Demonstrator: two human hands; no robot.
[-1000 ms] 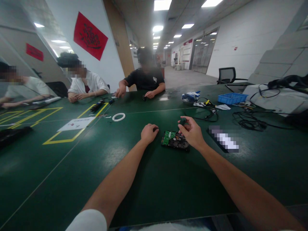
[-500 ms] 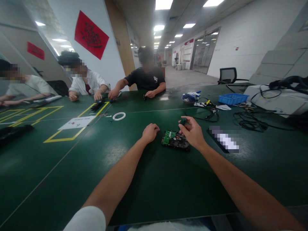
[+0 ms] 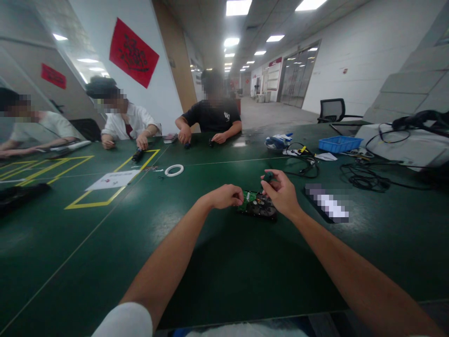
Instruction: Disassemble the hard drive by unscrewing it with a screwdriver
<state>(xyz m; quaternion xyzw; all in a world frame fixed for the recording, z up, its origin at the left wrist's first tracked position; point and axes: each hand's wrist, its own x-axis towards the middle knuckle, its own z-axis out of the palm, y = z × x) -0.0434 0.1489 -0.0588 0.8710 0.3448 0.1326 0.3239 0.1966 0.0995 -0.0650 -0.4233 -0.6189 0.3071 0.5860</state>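
Observation:
A hard drive (image 3: pixel 261 208) with a green circuit board on its upper face lies flat on the green table (image 3: pixel 252 267). My left hand (image 3: pixel 228 196) is closed, its fingertips over the drive's left edge; what they hold, if anything, is too small to see. Between the thumb and fingers of my right hand (image 3: pixel 281 191) is a small dark green object (image 3: pixel 268 177), held above the drive's upper right part.
Right of my right hand lies a phone (image 3: pixel 326 204). Black cables (image 3: pixel 368 175), a blue tray (image 3: pixel 340 144) and a bagged item (image 3: pixel 278 141) are farther back. A white ring (image 3: pixel 174 170) and a paper sheet (image 3: pixel 112 179) lie left. Three people sit across the table.
My left hand has moved right onto the drive's left edge. My right hand has stayed in place with the dark green object. Across the table, a person in black has drawn one arm back.

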